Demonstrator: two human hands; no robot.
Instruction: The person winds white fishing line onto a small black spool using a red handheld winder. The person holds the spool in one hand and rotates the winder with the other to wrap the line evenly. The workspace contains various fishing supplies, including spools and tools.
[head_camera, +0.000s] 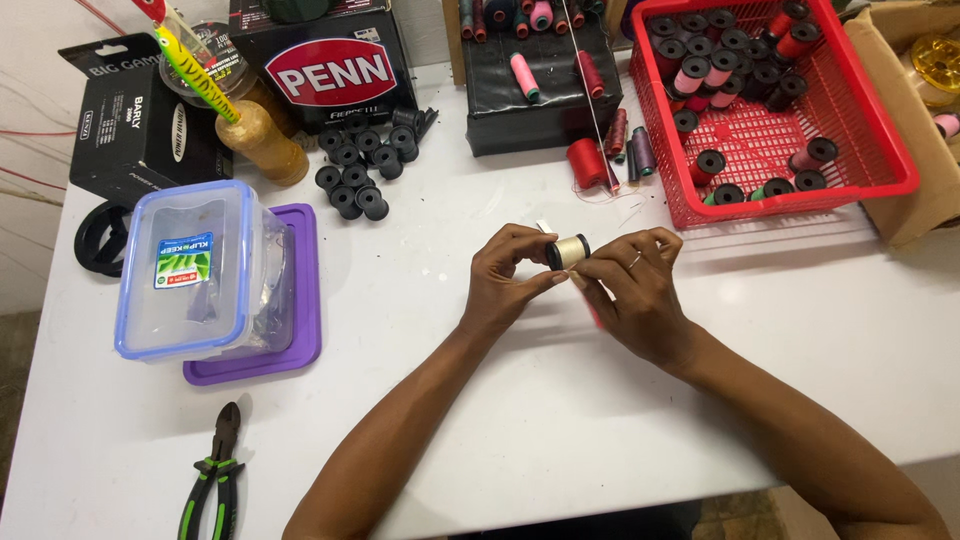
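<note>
We hold a small black-ended spool of cream thread (568, 251) above the middle of the white table (560, 400), pinched between both hands: our left hand (507, 280) grips it from the left with thumb and fingertips closed on its end, and our right hand (635, 292) closes on it from the right, a ring on one finger and something reddish showing just under the palm, too hidden to identify. As we judge it, the chief risk is the spool slipping from such a light fingertip hold and rolling across the smooth table, perhaps toward the near edge. A loose thread end, if there is one, could unwind or snag; we cannot see one clearly. A thin rod (597, 110) runs down from the black box (540, 100) toward our hands, and a careless lift could knock it or the dark red thread spool (587, 162) beside it. The red plastic basket of spools (860, 120) stands near on the right, the cluster of empty black bobbins (362, 165) well apart.
</note>
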